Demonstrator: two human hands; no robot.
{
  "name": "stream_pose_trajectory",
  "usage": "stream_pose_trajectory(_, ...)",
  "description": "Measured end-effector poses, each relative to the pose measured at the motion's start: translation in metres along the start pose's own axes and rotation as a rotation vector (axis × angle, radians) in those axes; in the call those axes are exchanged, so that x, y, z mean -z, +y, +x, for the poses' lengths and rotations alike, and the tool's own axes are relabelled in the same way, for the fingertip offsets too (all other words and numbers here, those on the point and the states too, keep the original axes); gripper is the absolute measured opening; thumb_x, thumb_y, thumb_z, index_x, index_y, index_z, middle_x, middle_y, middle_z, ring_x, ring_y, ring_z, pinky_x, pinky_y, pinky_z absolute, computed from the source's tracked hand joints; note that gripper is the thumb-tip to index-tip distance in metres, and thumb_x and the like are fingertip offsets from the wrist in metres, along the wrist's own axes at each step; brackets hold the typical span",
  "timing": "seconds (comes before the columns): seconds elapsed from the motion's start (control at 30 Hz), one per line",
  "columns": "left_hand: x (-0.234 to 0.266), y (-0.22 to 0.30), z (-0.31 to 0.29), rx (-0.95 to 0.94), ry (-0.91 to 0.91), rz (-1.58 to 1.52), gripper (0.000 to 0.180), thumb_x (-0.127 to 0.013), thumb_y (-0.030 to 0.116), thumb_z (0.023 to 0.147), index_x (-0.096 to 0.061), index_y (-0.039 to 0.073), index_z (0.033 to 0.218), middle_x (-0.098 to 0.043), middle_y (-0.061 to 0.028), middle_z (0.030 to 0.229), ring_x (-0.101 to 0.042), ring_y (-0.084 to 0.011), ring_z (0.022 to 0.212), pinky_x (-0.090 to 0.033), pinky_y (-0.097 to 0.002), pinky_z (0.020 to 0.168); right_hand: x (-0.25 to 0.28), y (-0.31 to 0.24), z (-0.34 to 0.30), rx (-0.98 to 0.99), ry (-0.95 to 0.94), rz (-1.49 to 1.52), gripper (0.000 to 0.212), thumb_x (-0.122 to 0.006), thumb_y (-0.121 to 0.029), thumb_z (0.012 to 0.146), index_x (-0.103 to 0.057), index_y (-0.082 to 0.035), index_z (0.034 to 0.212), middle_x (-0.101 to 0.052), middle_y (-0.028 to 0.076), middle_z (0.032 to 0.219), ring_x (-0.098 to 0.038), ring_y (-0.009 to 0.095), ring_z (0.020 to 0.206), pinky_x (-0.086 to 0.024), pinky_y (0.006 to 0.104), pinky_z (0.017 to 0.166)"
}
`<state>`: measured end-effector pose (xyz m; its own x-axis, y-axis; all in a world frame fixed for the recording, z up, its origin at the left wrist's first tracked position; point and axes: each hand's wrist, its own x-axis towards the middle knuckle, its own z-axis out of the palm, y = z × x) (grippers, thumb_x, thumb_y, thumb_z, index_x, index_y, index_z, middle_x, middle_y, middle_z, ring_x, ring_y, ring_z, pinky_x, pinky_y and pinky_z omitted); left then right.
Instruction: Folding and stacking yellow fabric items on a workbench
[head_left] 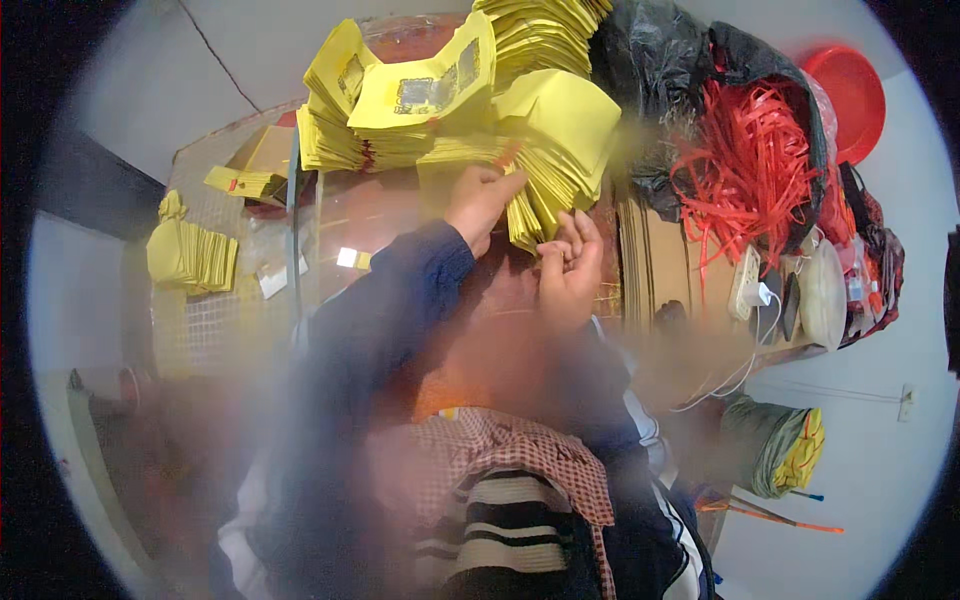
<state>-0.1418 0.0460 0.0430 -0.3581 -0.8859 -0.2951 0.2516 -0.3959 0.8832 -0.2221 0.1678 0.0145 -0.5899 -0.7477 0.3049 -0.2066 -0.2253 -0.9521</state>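
Note:
A thick bundle of yellow paper sheets [565, 125] fans out in front of me, its folded-over top sheet curving toward the right. My left hand [482, 205] is closed on the near left side of this bundle, its thumb and fingers against the sheets. A short red strip [508, 155] shows just above those fingers. At the bundle's lower right corner is my right hand [573, 270], palm turned partly up and fingers curled in. Whatever lies between its thumb and fingertips is too small to make out.
More yellow stacks [425, 90] with dark printed patches stand behind, and another bundle [190, 255] lies far left. On the right, a black plastic bag [650, 80] holds red plastic strips [750, 160]. Cardboard sheets [650, 260] and a white power strip [744, 283] with a cable lie nearer.

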Motion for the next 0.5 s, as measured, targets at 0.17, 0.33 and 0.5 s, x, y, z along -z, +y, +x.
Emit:
stream_pose_trajectory(0.17, 0.006, -0.005, 0.004, 0.056, -0.041, -0.014, 0.039, -0.068, 0.020, 0.080, -0.047, -0.004, 0.102, -0.057, -0.0105, 0.090, -0.057, -0.0166, 0.078, -0.049, -0.0286, 0.069, -0.004, -0.002, -0.001, 0.034, 0.015, 0.028, 0.053, -0.049, 0.005, 0.082, -0.029, 0.003, 0.131, -0.048, 0.019, 0.123, -0.053, 0.010, 0.076, -0.044, 0.0210, 0.067)
stream_pose_trajectory(0.33, 0.009, -0.011, 0.008, 0.050, -0.047, -0.048, 0.038, -0.067, 0.019, 0.081, -0.047, -0.005, 0.102, -0.057, -0.0105, 0.090, -0.058, -0.0171, 0.079, -0.050, -0.0287, 0.070, -0.004, -0.001, 0.000, 0.031, -0.003, -0.053, 0.050, -0.050, 0.002, 0.084, -0.030, 0.004, 0.129, -0.050, 0.018, 0.119, -0.054, 0.011, 0.076, -0.045, 0.0216, 0.066)
stream_pose_trajectory(0.5, 0.003, -0.002, -0.002, -0.003, -0.101, -0.049, 0.047, -0.070, 0.019, 0.078, -0.048, -0.012, 0.106, -0.059, -0.0163, 0.091, -0.059, -0.0183, 0.074, -0.050, -0.0297, 0.063, -0.006, -0.002, -0.009, 0.010, -0.050, 0.011, 0.043, -0.050, -0.001, 0.086, -0.035, 0.004, 0.125, -0.051, 0.018, 0.116, -0.053, 0.010, 0.076, -0.044, 0.0210, 0.064)
